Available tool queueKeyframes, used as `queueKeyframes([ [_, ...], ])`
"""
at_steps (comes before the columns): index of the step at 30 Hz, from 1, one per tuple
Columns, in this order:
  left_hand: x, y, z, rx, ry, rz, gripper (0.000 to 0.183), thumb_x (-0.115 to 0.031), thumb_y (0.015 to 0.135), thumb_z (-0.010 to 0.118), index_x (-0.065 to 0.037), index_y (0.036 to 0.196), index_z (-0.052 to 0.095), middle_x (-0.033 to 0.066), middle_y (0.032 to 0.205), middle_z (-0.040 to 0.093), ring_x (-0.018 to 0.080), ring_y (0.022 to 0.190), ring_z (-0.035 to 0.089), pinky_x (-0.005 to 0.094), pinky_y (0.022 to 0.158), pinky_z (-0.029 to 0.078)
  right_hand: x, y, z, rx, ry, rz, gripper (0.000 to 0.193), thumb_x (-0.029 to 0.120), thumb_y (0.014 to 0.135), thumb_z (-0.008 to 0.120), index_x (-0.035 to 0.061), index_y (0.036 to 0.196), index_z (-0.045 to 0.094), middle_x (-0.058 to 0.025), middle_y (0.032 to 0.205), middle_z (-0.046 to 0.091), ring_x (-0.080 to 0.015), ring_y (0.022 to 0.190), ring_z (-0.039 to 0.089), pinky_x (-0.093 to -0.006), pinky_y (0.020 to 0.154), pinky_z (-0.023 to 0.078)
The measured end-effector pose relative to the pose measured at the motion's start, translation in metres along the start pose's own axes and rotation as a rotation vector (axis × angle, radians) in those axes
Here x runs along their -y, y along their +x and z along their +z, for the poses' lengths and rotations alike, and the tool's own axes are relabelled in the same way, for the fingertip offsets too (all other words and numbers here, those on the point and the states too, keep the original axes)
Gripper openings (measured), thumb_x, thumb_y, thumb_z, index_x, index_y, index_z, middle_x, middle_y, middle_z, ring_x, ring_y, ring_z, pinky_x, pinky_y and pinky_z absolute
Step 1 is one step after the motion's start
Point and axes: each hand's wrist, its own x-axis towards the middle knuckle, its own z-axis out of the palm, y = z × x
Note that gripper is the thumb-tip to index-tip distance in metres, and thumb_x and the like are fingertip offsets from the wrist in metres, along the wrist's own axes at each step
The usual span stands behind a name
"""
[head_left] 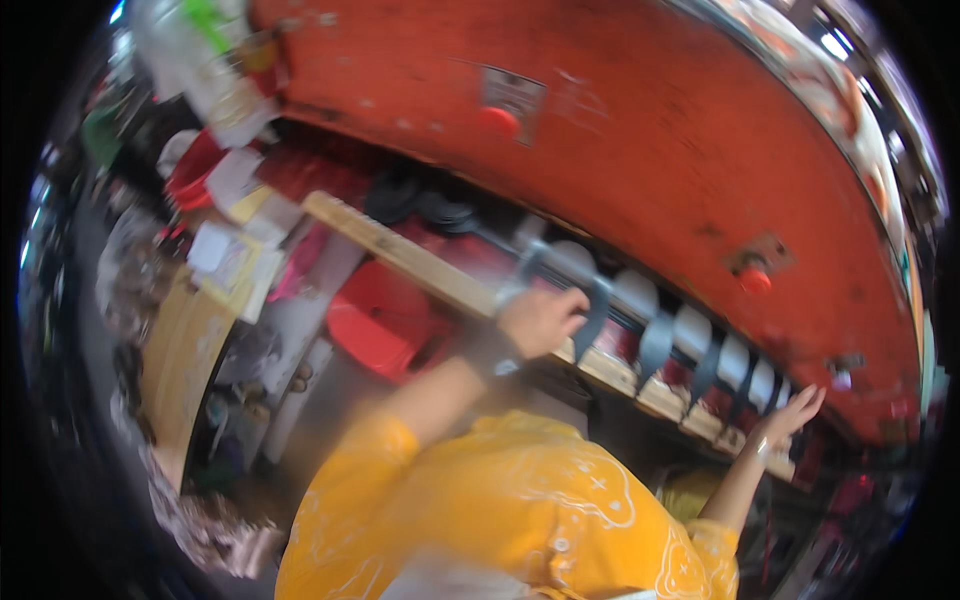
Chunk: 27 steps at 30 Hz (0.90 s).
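A row of pale rounded pieces (pixel 692 333) with dark grey bands lies along a wooden rail; they resemble slide sandals, but blur hides their exact kind. My left hand (pixel 543 320) is at the left end of this row. Its fingers curl at a dark grey band (pixel 597 322), which stands a little higher than the others. At the row's right end, my right hand (pixel 790 417) is held with fingers stretched out and nothing in it.
Beyond the row rises a large red-orange panel (pixel 640 130) with red knobs. The wooden rail (pixel 400 262) runs diagonally in front of me. Beneath it stands a red plastic stool (pixel 370 325). To the left are a wooden tabletop (pixel 185 350), papers (pixel 228 262) and a red container (pixel 193 170).
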Motion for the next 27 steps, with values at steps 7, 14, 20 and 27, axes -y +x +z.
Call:
queueKeyframes([
  [7,-0.015,-0.01,-0.004,-0.017,-0.001,0.006,0.019,-0.023,0.086,0.061,-0.01,0.099,0.058,0.0129,0.081,0.067,0.0337,0.077,0.064,0.044,0.066,0.049,0.08,-0.146,-0.009,1.155,-0.437,-0.214,0.024,0.011,0.081,0.065,0.0026,0.103,0.061,-0.015,0.095,0.047,-0.0317,0.091,0.051,-0.0394,0.083,0.042],
  [14,-0.017,-0.021,-0.006,-0.06,-0.004,0.005,0.017,-0.023,0.085,0.062,-0.01,0.097,0.058,0.0139,0.078,0.067,0.0348,0.076,0.064,0.0446,0.066,0.049,0.092,-0.156,-0.017,1.159,-0.569,-0.291,0.026,0.01,0.08,0.066,0.0042,0.105,0.062,-0.0164,0.096,0.046,-0.0336,0.091,0.051,-0.0407,0.083,0.042],
  [20,-0.009,-0.023,0.008,-0.005,0.084,-0.033,0.023,-0.03,0.081,0.066,-0.016,0.099,0.061,0.0114,0.085,0.067,0.0317,0.077,0.065,0.0424,0.066,0.051,0.108,-0.135,-0.016,1.353,-0.57,-0.262,0.034,0.017,0.077,0.071,0.0039,0.107,0.062,-0.0154,0.1,0.051,-0.0319,0.091,0.055,-0.0389,0.081,0.046],
  [27,-0.011,-0.057,0.0,0.083,0.119,-0.009,0.019,-0.025,0.079,0.069,-0.014,0.089,0.058,0.0038,0.059,0.06,0.0275,0.059,0.063,0.0393,0.051,0.047,0.15,-0.101,0.067,1.37,-0.546,-0.22,0.044,0.03,0.08,0.069,0.0007,0.11,0.054,-0.021,0.099,0.064,-0.0352,0.095,0.063,-0.0411,0.082,0.049],
])
